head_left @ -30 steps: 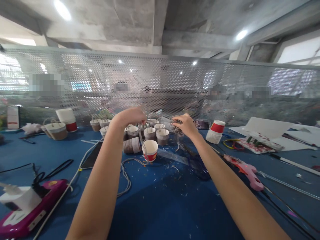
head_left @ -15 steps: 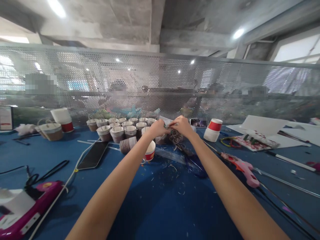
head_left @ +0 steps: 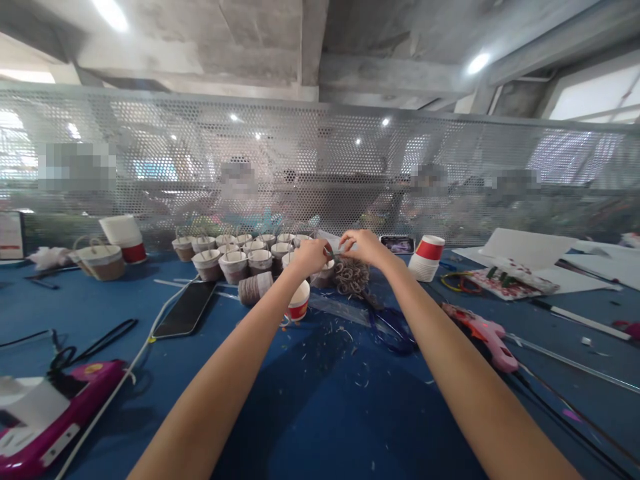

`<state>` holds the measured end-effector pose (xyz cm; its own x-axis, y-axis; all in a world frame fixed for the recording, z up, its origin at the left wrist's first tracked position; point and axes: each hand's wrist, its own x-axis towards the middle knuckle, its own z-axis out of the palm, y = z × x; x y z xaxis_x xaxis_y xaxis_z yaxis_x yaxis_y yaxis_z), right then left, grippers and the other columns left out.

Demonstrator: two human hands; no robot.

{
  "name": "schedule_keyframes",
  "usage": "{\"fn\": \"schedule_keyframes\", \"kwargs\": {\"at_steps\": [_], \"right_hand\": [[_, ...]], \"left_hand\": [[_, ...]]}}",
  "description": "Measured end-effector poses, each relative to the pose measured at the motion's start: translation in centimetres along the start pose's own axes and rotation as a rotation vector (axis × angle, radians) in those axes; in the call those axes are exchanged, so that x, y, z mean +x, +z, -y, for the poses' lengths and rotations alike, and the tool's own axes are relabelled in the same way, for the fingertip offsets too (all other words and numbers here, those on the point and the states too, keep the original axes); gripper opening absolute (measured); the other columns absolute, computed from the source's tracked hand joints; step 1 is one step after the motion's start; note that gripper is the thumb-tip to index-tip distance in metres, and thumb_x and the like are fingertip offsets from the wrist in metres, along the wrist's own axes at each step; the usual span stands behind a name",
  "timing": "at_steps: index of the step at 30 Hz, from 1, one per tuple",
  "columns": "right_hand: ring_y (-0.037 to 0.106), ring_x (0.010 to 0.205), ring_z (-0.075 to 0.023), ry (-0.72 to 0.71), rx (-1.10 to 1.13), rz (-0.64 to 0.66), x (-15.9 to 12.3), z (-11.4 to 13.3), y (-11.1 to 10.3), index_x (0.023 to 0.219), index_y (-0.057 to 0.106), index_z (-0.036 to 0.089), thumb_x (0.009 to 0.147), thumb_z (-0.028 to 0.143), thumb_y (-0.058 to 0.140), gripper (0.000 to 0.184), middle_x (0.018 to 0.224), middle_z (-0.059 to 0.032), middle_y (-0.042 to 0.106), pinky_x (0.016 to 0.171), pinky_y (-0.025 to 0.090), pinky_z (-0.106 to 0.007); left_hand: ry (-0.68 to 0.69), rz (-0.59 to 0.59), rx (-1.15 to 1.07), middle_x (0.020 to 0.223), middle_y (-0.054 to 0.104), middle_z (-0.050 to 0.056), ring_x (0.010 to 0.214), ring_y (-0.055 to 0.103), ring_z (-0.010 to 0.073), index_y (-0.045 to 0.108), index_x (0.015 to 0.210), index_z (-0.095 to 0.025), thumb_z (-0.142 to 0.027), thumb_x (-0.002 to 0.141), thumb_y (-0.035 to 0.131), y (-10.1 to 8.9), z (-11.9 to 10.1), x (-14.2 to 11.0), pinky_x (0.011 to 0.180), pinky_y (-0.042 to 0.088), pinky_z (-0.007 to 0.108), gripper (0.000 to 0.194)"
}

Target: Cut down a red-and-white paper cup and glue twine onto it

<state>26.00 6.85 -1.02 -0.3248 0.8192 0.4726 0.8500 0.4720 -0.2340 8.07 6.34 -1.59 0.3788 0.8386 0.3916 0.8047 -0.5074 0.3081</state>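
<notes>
My left hand point(head_left: 313, 257) is closed in a pinch in front of the rows of small cups. Just to its right, my right hand point(head_left: 362, 245) pinches too, its fingertips close to the left ones. A thin strand of grey-brown cord seems to run between the fingertips, too small to see clearly. Under my right hand is a tangled bundle of cord point(head_left: 353, 277). A red and white paper cup point(head_left: 299, 303) stands below my left wrist, partly hidden by the forearm. Beside it a cord-wrapped cup point(head_left: 255, 289) lies on its side.
Several cups with cord handles point(head_left: 233, 267) stand behind. Blue-handled scissors point(head_left: 393, 330), a pink glue gun point(head_left: 493, 340) and stacked paper cups point(head_left: 427, 259) are at right. A black phone point(head_left: 186, 309) and a purple power strip point(head_left: 75, 413) lie left. A perforated screen point(head_left: 320, 160) spans the back.
My left hand has moved right and down, meeting my right hand. The long cord that trailed from it across the table is gone from there. The cord bundle now sits lower, below the right fingers.
</notes>
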Motion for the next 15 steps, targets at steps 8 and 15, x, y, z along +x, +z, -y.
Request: {"fn": "schedule_keyframes", "kwargs": {"at_steps": [8,15], "right_hand": [[0.061,0.082,-0.0196,0.04,-0.082,0.193,-0.4,-1.0,0.7,0.08,0.068,0.021,0.058,0.033,0.075,0.026,0.086,-0.0021,0.068,0.071,0.042,-0.027],[0.052,0.103,-0.0292,0.004,-0.162,0.197,-0.7,-2.2,2.3,0.096,0.065,0.022,0.049,0.053,0.078,0.058,0.113,-0.0097,0.056,0.088,0.039,-0.038]], "left_hand": [[0.01,-0.042,0.087,0.109,0.059,0.01,0.112,0.041,0.0341,0.069,0.092,-0.022,-0.025,0.079,0.053,-0.8,-1.2,-0.7,0.085,0.038,0.047,0.02],[0.043,0.016,0.142,0.103,0.061,0.014,0.101,0.054,0.0252,0.059,0.103,-0.013,-0.019,0.084,0.042,0.1,-1.4,-0.2,0.082,0.042,0.036,0.026]]}}
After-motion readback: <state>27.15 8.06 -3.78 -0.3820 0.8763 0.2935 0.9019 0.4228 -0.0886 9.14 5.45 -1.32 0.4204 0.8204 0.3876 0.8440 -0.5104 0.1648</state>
